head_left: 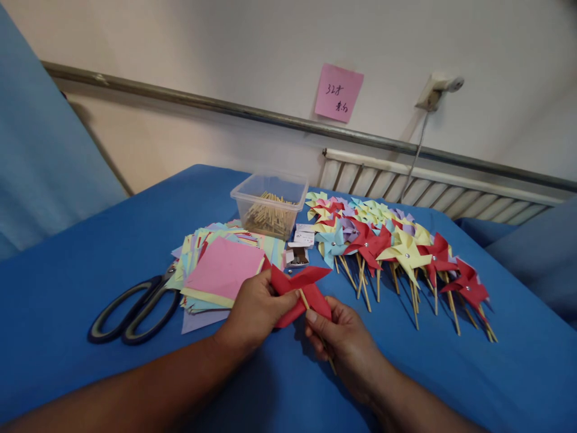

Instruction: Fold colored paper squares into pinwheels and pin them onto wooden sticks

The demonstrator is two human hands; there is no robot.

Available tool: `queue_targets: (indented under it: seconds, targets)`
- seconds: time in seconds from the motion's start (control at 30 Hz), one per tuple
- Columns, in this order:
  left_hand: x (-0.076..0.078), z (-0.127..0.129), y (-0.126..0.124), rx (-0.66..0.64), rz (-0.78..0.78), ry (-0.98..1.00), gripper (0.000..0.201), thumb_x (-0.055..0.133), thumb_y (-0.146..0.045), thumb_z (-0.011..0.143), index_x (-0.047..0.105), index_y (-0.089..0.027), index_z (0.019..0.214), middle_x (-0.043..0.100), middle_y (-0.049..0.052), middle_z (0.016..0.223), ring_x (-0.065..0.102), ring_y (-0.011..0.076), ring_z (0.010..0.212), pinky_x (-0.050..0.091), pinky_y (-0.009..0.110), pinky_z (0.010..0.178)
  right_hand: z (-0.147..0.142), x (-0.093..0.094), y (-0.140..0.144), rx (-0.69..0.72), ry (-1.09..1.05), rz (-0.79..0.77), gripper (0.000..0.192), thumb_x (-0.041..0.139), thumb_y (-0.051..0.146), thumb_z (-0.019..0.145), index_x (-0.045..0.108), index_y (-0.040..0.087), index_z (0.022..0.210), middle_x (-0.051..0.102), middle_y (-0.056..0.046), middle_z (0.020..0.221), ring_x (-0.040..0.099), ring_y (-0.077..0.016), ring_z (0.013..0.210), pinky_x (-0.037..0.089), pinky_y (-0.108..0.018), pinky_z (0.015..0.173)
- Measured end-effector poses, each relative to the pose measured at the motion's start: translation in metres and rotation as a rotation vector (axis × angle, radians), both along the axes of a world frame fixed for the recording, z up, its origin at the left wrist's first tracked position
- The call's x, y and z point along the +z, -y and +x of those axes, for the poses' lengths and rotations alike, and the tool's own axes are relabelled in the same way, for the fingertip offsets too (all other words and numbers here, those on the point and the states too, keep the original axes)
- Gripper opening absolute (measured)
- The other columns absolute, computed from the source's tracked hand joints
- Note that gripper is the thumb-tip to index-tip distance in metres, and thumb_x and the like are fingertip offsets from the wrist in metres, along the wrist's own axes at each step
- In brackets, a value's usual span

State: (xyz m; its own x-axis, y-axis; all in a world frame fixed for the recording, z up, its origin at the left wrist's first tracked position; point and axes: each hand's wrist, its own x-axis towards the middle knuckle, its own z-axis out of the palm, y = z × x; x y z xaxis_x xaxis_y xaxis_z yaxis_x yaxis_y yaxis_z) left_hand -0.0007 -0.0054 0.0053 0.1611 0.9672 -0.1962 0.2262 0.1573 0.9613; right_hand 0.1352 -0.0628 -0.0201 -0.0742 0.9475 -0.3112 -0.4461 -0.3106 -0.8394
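A red paper pinwheel (pixel 309 277) is held between my two hands above the blue table cover. My left hand (pixel 259 307) grips its left side, the thumb pressed on the paper near the centre. Closed around a thin wooden stick (pixel 306 300) is my right hand (pixel 340 337); the stick's upper end meets the pinwheel's middle and its lower end pokes out below the fingers. Just beyond the pinwheel sits a small open box (pixel 296 257) with tiny dark pieces inside. Whether a pin joins stick and paper is hidden.
Left of my hands lies a stack of coloured paper squares (pixel 225 267), with large scissors (pixel 135 310) beside it. Behind stands a clear plastic tub (pixel 270 204) of sticks. Many finished pinwheels (pixel 369 243) cover the right side. A radiator (pixel 433 186) lines the wall.
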Motion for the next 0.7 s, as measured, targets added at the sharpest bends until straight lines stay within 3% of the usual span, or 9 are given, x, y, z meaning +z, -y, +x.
queue_targets:
  seconds: [0.43, 0.7]
  targets:
    - [-0.0056, -0.0018, -0.0025, -0.017, -0.001, 0.019, 0.021, 0.072, -0.030, 0.062, 0.060, -0.016, 0.072, 0.068, 0.001, 0.065, 0.062, 0.0164, 0.058, 0.046, 0.025, 0.052, 0.0003, 0.0059, 0.0003, 0.039, -0.001, -0.055, 0.042, 0.078, 0.045, 0.062, 0.047, 0.018, 0.069, 0.049, 0.008, 0.045, 0.034, -0.0031, 0.033, 0.022, -0.015, 0.033]
    - [-0.0055, -0.0036, -0.0023, -0.030, 0.021, 0.033, 0.023, 0.072, -0.033, 0.064, 0.061, -0.015, 0.074, 0.069, 0.001, 0.067, 0.062, 0.0166, 0.060, 0.047, 0.025, 0.054, 0.0007, -0.0008, 0.0017, 0.016, -0.007, 0.005, 0.037, 0.076, 0.044, 0.067, 0.050, 0.018, 0.070, 0.052, 0.007, 0.049, 0.034, -0.0028, 0.033, 0.024, -0.016, 0.033]
